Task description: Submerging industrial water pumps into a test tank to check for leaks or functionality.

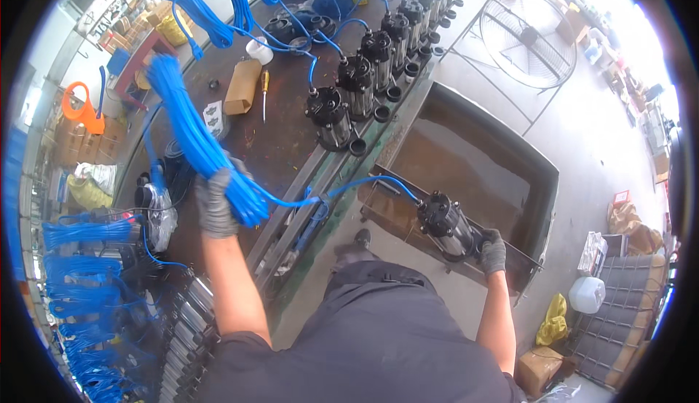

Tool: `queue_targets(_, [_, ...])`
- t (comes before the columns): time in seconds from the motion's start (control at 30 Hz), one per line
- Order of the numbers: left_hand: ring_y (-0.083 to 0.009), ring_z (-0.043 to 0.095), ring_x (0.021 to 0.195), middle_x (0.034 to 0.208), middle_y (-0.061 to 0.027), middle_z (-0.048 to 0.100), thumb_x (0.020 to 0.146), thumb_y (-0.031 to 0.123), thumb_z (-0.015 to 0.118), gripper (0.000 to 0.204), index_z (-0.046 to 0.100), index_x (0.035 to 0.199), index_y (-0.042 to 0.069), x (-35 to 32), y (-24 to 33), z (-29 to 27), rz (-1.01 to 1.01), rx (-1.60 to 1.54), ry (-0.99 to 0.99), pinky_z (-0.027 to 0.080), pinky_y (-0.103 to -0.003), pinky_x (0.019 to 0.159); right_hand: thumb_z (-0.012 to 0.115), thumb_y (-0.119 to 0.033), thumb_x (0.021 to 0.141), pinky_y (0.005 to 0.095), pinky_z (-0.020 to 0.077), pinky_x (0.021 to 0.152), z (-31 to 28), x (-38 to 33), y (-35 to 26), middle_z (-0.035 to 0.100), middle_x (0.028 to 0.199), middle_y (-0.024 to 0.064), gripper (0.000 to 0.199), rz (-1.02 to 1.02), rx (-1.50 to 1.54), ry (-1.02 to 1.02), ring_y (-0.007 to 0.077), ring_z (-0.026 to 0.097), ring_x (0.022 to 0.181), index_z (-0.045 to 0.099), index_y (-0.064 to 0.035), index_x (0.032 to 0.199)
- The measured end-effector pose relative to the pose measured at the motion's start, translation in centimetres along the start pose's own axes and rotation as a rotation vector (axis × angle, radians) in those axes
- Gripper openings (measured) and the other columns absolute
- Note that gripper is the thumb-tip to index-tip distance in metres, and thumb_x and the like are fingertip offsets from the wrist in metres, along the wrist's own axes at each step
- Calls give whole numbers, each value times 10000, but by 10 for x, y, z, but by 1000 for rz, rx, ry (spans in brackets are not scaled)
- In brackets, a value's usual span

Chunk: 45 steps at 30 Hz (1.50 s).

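1. Black-capped, steel-bodied cylindrical pump (445,225), held out low over the near rim of the dark rectangular water tank (510,177), off the table; right hand (493,251) in a grey knit glove wrapped tightly around its lower end. Risk: heavy body gripped at one end only, likely to tip or slide from the glove and drop onto the tank rim or the concrete floor (582,133).
2. Thick coil of bright blue cable (200,137), clenched in the gloved left hand (216,203), fingers curled fully round the bundle, raised above the dark metal table (280,137). One strand running taut from the coil to the pump's cap. Risk: a tug from either hand, straining the cable at its entry point or jerking the pump loose.
3. Loose loops hanging off the coil, close to the row of identical black-and-steel pumps (368,64) standing along the table edge. Risk: a loop snagging a cap and toppling one.
4. Small cardboard box (242,86) and yellow-handled screwdriver (264,93) lying beyond, within sweep of the swinging coil.
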<state>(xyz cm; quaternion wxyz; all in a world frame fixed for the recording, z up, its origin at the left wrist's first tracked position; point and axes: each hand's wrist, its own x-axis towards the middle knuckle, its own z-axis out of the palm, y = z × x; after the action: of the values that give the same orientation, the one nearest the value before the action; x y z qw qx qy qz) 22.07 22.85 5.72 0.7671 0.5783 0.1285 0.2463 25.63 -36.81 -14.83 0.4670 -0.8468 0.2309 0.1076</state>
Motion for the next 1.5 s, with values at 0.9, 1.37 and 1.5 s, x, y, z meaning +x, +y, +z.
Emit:
queue_targets(0.9, [-403,705,944,977,-188,732,1020,389,592,307,681,1123,113,-34,-269,170,124,1486,-1251,543,-533,820,622,-144,925,469,565,881,-4,-25,-47,715,1098,207,231,-140,-364,71,381,713,999,721,-81,1123])
queue_targets(1.37, [-363,625,1148,1187,-168,692,999,366,632,381,685,1236,72,-79,-275,158,206,1193,-1066,476,-493,1031,607,-190,1028,371,665,668,15,-47,-84,601,1221,203,267,87,-148,88,277,769,883,625,-16,1230])
queue_targets(1.5, [-398,649,1162,1218,-245,683,963,501,676,597,646,1266,-12,-96,-265,174,-11,966,-999,496,-464,1014,624,-282,1043,374,616,777,3,-50,-48,634,1227,187,415,26,86,134,280,736,955,559,-31,1367])
